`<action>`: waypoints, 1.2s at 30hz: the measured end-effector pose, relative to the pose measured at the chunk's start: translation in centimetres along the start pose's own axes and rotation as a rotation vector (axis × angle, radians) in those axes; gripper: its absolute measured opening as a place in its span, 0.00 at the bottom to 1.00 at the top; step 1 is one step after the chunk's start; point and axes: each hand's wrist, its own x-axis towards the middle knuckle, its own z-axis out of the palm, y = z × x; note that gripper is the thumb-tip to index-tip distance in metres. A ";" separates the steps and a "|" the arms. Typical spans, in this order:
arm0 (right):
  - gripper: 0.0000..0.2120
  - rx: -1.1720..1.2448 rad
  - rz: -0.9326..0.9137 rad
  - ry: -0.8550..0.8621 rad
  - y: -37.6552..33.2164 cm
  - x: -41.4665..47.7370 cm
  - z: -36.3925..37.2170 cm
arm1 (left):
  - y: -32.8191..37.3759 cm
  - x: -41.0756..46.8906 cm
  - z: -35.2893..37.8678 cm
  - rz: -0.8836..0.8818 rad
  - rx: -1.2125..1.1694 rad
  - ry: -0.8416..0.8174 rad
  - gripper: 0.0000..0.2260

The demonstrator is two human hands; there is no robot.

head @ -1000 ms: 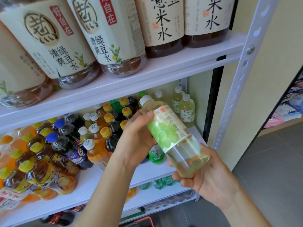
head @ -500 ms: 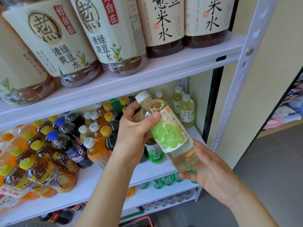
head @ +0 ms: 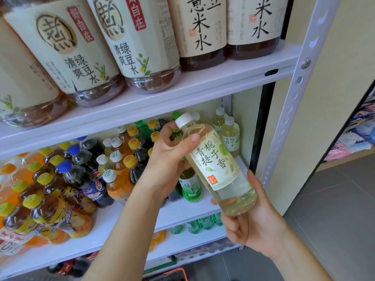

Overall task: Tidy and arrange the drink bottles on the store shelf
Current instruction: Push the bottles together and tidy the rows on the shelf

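Since the earlier frame the bottle (head: 216, 169) has been turned so its lettered side faces outward. It is held tilted before the middle shelf (head: 182, 211), left hand (head: 168, 159) gripping its neck, right hand (head: 257, 220) cupping its base. It is best stood upright beside the matching bottles (head: 227, 132), label forward.

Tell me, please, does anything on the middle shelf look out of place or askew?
Yes: a green tea bottle stands alone at the front edge, behind the held bottle, apart from the pale matching bottles at the back right.
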 end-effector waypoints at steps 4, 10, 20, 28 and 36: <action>0.36 -0.105 -0.166 0.082 -0.1 0.1 0.2 | 0.1 0.2 0.2 0.065 0.159 0.081 0.37; 0.34 -0.216 -0.340 0.165 0.3 -0.2 0.3 | -0.4 0.5 0.2 0.112 0.325 0.220 0.28; 0.34 -0.118 -0.225 0.259 -0.3 -1.1 1.7 | -0.8 1.1 -2.2 -0.061 0.220 0.072 0.13; 0.34 -0.360 -0.308 0.289 -1.5 -2.5 2.6 | -3.2 1.8 -2.9 -0.270 0.085 0.165 0.13; 0.36 -0.434 -0.301 0.328 -1.8 -2.3 3.0 | -3.6 1.8 -2.9 -0.274 0.012 0.211 0.16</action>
